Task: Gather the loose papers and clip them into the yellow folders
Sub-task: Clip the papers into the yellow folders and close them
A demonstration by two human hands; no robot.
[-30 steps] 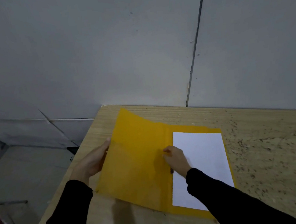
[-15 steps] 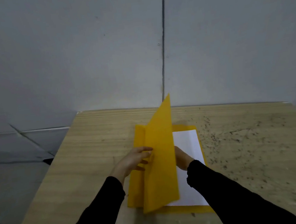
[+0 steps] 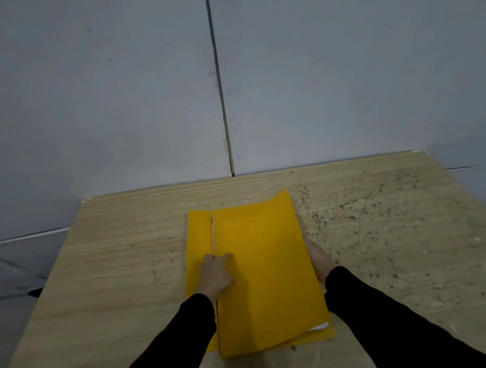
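The left hand lies on top of the yellow folder, fingers curled under, with the knuckles and fingertips pressed onto the cover right at the fold line near the folder's left edge. It holds nothing that shows. The right hand sits against the folder's right edge, about halfway along. Only the back of the hand and the wrist show, because the fingers are hidden under or behind the cover, so I cannot tell whether they grip it or lie flat.

The folder is shut and lies lengthwise on the table, roughly in the middle, with its spine to the left. The top cover does not lie quite flat: its far right corner curls up a little and its near right corner stands slightly off the back cover. In that gap a small white corner of paper peeks out from inside.

Both arms wear black sleeves that come in from the near edge.

The table is pale wood with a lined grain. Its right part is marked with dark specks and scratches. Behind it stands a grey panelled wall with a dark vertical seam. A strip of grey floor shows to the left.
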